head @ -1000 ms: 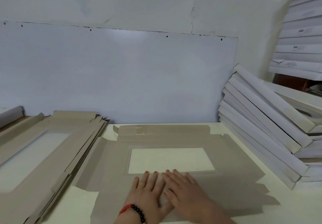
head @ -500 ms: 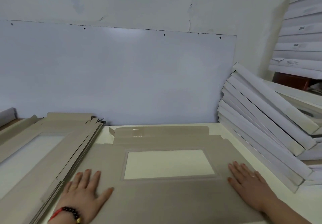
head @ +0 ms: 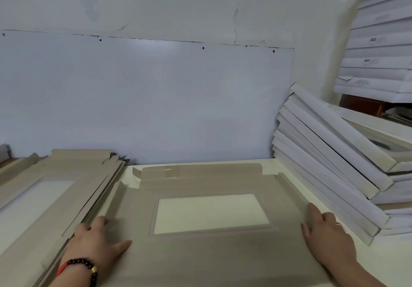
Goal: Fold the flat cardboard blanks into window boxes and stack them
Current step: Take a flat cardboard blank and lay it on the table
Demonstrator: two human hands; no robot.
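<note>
cardboard blank (head: 200, 253) lies flat under left hand (head: 95, 240) and right hand (head: 327, 235), fingers spread.

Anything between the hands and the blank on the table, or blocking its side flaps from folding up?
Nothing between them: left hand and right hand already rest on the blank. The pile of flat blanks sits close along its left flap, the leaning folded boxes near the right.
</note>
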